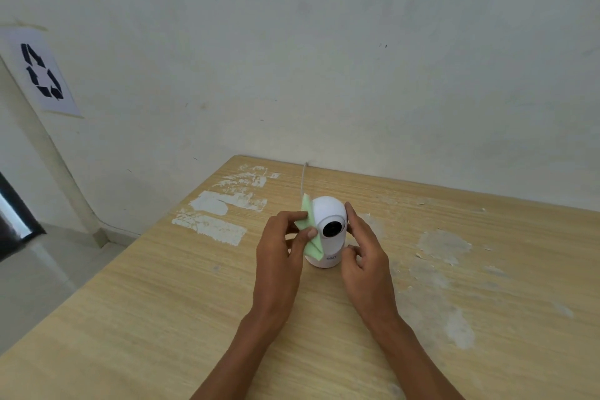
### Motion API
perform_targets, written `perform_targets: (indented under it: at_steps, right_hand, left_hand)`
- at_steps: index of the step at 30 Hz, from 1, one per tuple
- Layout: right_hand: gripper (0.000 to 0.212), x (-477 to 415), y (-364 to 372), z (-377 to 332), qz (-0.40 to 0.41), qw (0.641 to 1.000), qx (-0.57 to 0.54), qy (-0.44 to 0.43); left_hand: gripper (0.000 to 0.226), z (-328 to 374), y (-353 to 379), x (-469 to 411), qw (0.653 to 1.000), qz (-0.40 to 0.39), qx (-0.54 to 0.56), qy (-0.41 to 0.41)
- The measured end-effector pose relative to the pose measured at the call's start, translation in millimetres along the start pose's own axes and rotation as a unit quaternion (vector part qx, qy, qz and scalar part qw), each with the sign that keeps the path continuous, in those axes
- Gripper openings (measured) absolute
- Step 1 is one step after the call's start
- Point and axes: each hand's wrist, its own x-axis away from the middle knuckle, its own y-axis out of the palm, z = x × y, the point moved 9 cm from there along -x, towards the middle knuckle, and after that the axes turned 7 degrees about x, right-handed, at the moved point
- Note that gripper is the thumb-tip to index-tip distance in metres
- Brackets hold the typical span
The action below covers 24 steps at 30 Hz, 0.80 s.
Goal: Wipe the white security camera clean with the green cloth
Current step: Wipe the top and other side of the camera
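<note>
The white security camera (328, 218) stands upright on the wooden table (162, 295), its dark round lens facing me. A folded green cloth (311, 237) is pressed flat against the camera's left side. My left hand (281, 248) pinches the cloth between thumb and fingers. My right hand (363, 253) cups the camera's right side, with its fingertips on the dome and its thumb near the base. A thin white cable (304, 178) runs from behind the camera to the wall.
White paint or plaster patches (224, 204) mark the table left of the camera, and worn patches (444, 243) lie to the right. The table's far edge meets the wall. A recycling sign (42, 73) hangs on the wall at the left. Floor lies beyond the table's left edge.
</note>
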Motion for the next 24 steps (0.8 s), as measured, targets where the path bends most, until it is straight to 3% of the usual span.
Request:
perform_targets:
  at_steps: [4, 11, 18, 24]
  right_hand:
    - [0.075, 0, 2, 1, -0.006, 1.0, -0.002, 0.001]
    - [0.074, 0, 1, -1, -0.007, 1.0, 0.003, -0.002]
    - [0.074, 1, 3, 3, -0.003, 1.0, -0.001, -0.001]
    - [0.074, 1, 3, 5, -0.004, 1.0, -0.004, 0.006]
  left_hand:
    - [0.026, 10, 5, -1, 0.999, 0.002, 0.006, 0.035]
    - [0.018, -34, 2, 11, 0.995, -0.035, 0.018, -0.096]
    - [0.018, -19, 5, 9, 0.997, -0.001, 0.05, -0.057]
    - [0.02, -28, 13, 15, 0.997, -0.034, 0.006, -0.076]
